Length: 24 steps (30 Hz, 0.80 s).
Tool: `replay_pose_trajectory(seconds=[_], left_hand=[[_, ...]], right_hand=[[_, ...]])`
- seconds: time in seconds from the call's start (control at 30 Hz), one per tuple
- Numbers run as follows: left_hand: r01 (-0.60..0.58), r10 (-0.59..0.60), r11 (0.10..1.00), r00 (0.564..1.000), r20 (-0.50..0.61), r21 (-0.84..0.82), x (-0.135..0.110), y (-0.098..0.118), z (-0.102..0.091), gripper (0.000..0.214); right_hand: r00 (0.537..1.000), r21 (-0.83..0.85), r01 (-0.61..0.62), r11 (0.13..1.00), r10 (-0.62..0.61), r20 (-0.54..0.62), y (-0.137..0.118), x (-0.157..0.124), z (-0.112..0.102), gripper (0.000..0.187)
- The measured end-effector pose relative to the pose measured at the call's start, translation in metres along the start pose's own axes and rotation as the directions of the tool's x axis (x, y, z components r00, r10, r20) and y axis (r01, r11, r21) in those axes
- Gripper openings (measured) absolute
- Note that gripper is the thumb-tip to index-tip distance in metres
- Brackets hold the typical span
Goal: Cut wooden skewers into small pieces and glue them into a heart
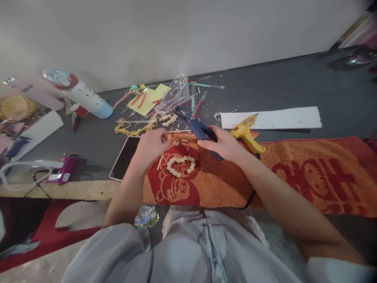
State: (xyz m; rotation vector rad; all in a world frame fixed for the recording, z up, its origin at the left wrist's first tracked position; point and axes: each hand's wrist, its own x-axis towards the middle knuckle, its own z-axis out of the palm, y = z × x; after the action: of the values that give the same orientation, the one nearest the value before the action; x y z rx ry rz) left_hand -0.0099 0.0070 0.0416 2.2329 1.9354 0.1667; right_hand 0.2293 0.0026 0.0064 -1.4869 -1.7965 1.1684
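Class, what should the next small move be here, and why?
Perhaps the right hand should bring the blue tool nearer the left hand: the tool is gripped but apart from the curled left fingers, and short pale pieces lie loose on the towel between the hands.

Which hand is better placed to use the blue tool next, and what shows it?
Probably the right hand: it grips the blue tool. The left hand, fingers curled, is apart from it, near small beige pieces.
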Motion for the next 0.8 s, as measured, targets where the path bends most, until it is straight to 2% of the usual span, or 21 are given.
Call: replay_pose_trajectory(seconds=[0.07, 0.17, 0.27, 0.33, 0.43, 0.6, 0.8], left_hand=[[0.035, -0.045, 0.994, 0.993, -0.105, -0.102, 0.001, 0.002, 0.001, 0.011], [0.005, -0.065, 0.972, 0.966, -0.249, -0.235, 0.001, 0.005, 0.005, 0.016], [-0.051, -0.064, 0.957, 0.925, -0.376, -0.287, 0.000, 0.006, 0.008, 0.019], [-0.066, -0.066, 0.954, 0.905, -0.420, -0.292, 0.000, 0.006, 0.010, 0.020], [-0.080, -0.058, 0.955, 0.894, -0.443, -0.286, 0.001, 0.006, 0.013, 0.020], [-0.061, -0.043, 0.967, 0.917, -0.396, -0.247, 0.005, 0.003, 0.018, 0.021], [-0.145, 0.059, 0.972, 0.914, -0.400, -0.186, 0.010, 0.000, 0.023, 0.018]], right_hand=[[1.000, 0.041, -0.004, 0.999, 0.004, 0.004, 0.002, 0.001, 0.001, 0.054], [1.000, 0.109, -0.003, 0.994, 0.001, 0.018, 0.006, 0.003, 0.003, 0.055], [0.999, 0.184, 0.003, 0.983, -0.012, 0.047, 0.007, 0.004, 0.004, 0.053], [0.997, 0.225, 0.012, 0.974, -0.029, 0.072, 0.007, 0.004, 0.005, 0.051], [0.993, 0.253, 0.032, 0.967, -0.059, 0.102, 0.006, 0.003, 0.006, 0.051], [0.992, 0.205, 0.061, 0.977, -0.082, 0.096, 0.005, 0.001, 0.008, 0.051], [0.990, 0.131, 0.101, 0.986, -0.113, 0.086, 0.002, -0.001, 0.009, 0.047]])
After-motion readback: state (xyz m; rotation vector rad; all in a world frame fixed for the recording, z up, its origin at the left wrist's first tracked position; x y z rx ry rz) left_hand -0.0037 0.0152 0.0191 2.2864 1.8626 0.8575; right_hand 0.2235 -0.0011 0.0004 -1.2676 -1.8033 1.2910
